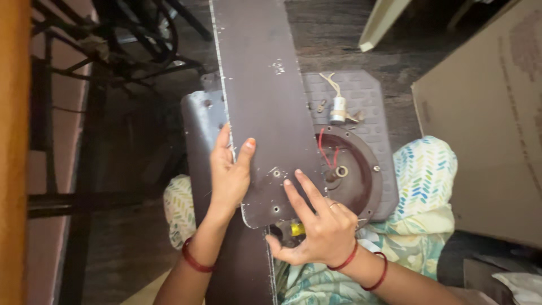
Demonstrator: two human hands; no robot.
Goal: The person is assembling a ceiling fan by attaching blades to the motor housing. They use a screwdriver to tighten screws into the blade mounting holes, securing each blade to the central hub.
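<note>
Step in hand: a long brown fan blade (259,96) is being set by its near end against the round motor housing (353,175), so this looks like lining the blade's mounting end up with the motor.
Left hand: the left hand (228,175) lies flat on the blade's left edge, fingers spread and thumb up on the face, steadying it rather than gripping.
Right hand: the right hand (319,223) presses two outstretched fingers on the blade's rounded end near its screw holes (276,209), the thumb tucked under; a yellow-handled tool (297,229) peeks out beneath the palm, though whether the hand holds it I cannot tell.
Where the blade sits: it runs from the person's lap away up the view, over a second blade (197,147) and a grey plastic stool (367,96).
Nearby: a small white capacitor (338,109) with wires rests on the stool, just beyond the motor; a cardboard box (485,118) stands to the right.
Next move calls for: the holes kept matched and the blade held steady, in my judgement.
</note>
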